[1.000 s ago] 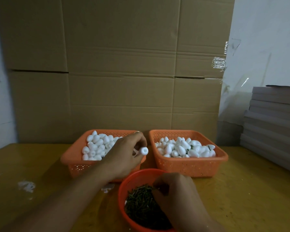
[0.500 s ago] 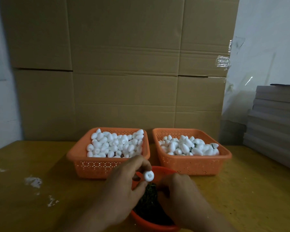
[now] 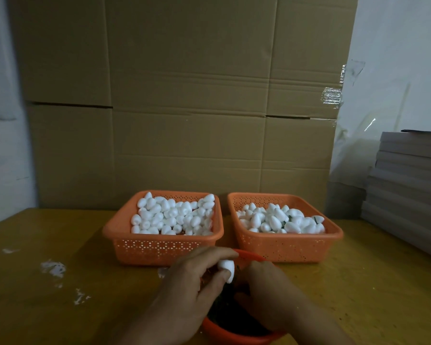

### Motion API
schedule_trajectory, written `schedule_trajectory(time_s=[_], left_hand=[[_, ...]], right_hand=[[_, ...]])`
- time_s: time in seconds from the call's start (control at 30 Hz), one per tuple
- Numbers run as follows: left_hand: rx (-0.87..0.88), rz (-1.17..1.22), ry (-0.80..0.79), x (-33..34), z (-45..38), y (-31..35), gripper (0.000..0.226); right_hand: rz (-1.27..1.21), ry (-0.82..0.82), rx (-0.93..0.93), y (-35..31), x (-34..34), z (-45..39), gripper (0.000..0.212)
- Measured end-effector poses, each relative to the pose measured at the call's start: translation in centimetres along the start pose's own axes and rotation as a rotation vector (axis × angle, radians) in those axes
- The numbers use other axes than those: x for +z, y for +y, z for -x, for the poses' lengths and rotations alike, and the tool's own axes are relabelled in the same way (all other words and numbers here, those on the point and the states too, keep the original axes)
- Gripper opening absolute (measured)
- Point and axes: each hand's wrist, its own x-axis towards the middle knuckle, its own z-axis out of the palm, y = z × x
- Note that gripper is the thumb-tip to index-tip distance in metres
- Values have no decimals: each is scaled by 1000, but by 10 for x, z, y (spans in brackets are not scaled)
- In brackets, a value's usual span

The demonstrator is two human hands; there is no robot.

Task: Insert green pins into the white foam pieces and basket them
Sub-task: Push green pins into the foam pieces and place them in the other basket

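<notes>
A wall of cardboard boxes (image 3: 184, 108) fills the far side of the yellow table (image 3: 371, 282), and a stack of grey boards (image 3: 408, 185) is piled at the far right; neither lies in the path of the work. Two orange baskets are set side by side just beyond the hands: the left basket (image 3: 159, 247) is heaped with plain white foam pieces, while in the right basket (image 3: 289, 245) foam pieces with hints of green among them are seen, so it is judged to be the finished lot. A mix-up of the two could be caused by their closeness.

Nearest, a round orange bowl (image 3: 237, 338) of dark green pins is largely covered by both hands. A foam piece (image 3: 226, 268) is pinched between thumb and fingers of the left hand (image 3: 192, 287), held over the bowl. The right hand (image 3: 266, 295) is curled down into the bowl; whether a pin is held cannot be told. Soft foam could be crushed by a hard pinch, a pin could be driven in crooked, or a finger pricked, as the pins are hidden and the light is dim.
</notes>
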Motion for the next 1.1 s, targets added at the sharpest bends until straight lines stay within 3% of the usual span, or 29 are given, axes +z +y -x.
schedule_trajectory(time_s=[0.17,0.37,0.63,0.9,1.1], left_hand=[[-98,23,-33,4,2,-2,56],[-111,71,-20,5,1,-1,41],[-73,76,30,6,0,5,19],[-60,205,64,6,1,8,15],[-172,448,94,7,0,8,37]], right_hand=[[25,-38,-66,0,-7,6,23],[62,-170,-123,-6,-19,16,26],[67,-105,-76,-7,-14,13,19],[-96,65,-138,-4,-12,18,24],[-203,103,-79,-5,-15,21,13]])
